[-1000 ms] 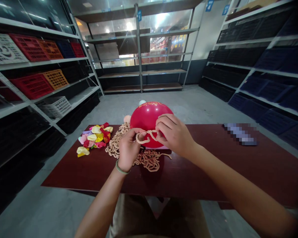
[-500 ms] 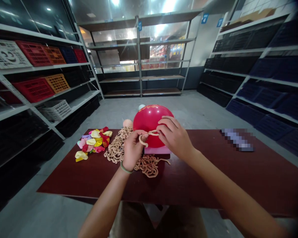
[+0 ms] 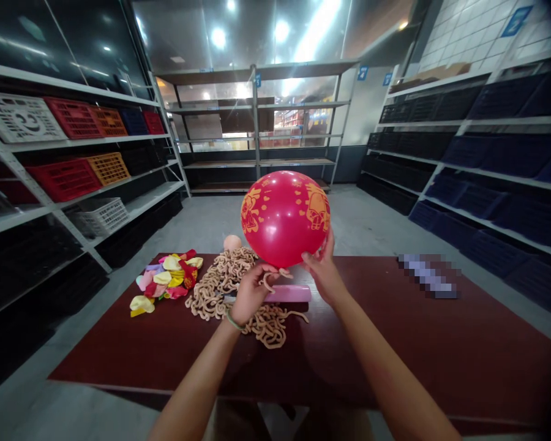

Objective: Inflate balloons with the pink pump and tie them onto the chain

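meanwhile, right hand (image 3: 320, 271) cups a red balloon (image 3: 284, 219), left hand (image 3: 251, 297) pinches string (image 3: 267, 282).

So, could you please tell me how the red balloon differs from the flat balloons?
The red balloon is inflated and round, while the flat balloons are deflated and crumpled. The red balloon is held up in the right hand; the flat balloons lie heaped on the table. It is red with gold prints; they are mixed colours.

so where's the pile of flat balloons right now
In the head view, the pile of uninflated balloons lies on the left part of the dark red table, just left of the tangle of tan cord beside the person's left hand.
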The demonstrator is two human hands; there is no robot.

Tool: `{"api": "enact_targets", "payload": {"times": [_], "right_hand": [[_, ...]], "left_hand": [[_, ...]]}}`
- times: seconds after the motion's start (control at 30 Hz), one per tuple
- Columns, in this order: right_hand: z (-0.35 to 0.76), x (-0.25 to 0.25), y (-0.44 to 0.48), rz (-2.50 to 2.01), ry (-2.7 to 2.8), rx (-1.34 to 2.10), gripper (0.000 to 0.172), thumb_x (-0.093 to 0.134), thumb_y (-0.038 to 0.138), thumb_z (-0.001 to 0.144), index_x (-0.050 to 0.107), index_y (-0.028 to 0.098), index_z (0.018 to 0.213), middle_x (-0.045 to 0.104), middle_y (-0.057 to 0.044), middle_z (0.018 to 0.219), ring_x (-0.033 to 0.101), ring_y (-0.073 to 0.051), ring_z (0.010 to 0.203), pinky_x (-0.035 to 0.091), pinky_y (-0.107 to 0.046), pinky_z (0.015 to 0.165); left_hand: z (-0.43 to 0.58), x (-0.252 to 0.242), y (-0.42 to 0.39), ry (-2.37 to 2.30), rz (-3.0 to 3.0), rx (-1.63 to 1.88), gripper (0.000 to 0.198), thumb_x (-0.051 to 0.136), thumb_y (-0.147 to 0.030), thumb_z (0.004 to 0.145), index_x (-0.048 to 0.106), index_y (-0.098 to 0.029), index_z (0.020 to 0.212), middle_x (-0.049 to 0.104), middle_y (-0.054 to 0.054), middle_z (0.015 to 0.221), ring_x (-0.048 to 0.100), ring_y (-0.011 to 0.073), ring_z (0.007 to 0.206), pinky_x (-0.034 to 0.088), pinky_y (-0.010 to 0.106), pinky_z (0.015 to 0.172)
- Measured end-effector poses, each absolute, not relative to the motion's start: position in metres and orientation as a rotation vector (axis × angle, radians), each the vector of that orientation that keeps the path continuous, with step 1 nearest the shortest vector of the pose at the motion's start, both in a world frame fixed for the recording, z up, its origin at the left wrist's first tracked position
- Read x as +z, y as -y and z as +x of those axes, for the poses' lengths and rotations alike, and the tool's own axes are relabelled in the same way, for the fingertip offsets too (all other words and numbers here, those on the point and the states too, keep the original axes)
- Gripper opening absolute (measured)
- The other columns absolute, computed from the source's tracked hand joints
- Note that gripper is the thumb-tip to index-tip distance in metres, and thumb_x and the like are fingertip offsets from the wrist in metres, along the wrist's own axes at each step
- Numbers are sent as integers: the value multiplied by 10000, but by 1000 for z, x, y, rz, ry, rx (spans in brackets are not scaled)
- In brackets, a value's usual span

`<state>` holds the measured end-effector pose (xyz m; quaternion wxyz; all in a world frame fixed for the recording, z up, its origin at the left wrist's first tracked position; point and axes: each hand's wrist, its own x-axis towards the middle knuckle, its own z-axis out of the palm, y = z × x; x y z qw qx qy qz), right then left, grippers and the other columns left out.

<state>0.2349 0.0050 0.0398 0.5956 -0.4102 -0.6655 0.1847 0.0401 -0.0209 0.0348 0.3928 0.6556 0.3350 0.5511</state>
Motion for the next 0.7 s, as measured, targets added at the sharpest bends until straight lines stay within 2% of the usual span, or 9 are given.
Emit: {"api": "enact_targets", "payload": {"times": [0.07,0.2,0.33,0.43,0.5,0.57,0.63,0.7], "right_hand": [[228,44,-3,-892,1463,560,996,536,576,891,-221,375,1505,105,-170,1627,377,-268,1417,490,-534,1013],[217,52,-2,-838,1325,626,1090,631,591,816,-164,341,1520,104,-183,1627,342,-286,1436,452,-531,1055],[215,66,-1,-775,1254,528,1048,671,531,796,-49,332,1532,123,-183,1620,356,-306,1424,426,-548,1074],[217,87,2,-770,1292,406,1016,649,487,822,-52,326,1540,126,-177,1618,357,-305,1422,440,-556,1057],[221,102,-1,-830,1319,228,1036,663,475,814,-46,315,1552,91,-169,1624,294,-318,1451,418,-578,1068],[226,115,-16,-924,1342,0,1042,707,462,779,43,293,1564,39,-156,1632,178,-338,1488,351,-599,1110],[235,122,-42,-1038,1401,-159,945,719,440,768,213,262,1545,50,-153,1633,126,-358,1495,295,-604,1138],[247,123,-71,-1198,1544,-132,716,643,396,830,384,239,1479,250,-173,1582,252,-371,1457,345,-608,1098]], "left_hand": [[41,33,23,-843,1778,1308,143,631,-306,871,674,-171,889,692,56,841,619,147,705,495,249,639],[41,38,25,-869,1964,1189,127,605,-258,889,689,-182,947,706,75,941,644,170,832,503,281,763],[41,51,24,-841,2037,1199,110,597,-249,899,673,-182,944,705,79,954,648,173,848,501,299,797],[47,66,14,-804,2025,1267,95,621,-260,890,664,-185,930,708,75,937,659,174,867,507,306,818],[54,74,-3,-776,1993,1305,112,630,-278,885,664,-183,936,709,76,937,666,174,884,511,308,834],[61,80,-31,-736,1942,1295,140,635,-287,877,663,-177,958,707,83,950,673,176,888,518,316,837],[66,82,-67,-754,1868,1239,206,678,-283,831,654,-168,1001,704,100,982,681,191,895,529,338,828],[65,80,-103,-983,1796,1162,489,808,-235,670,626,-164,1118,689,144,1085,684,242,944,535,381,828]]}}
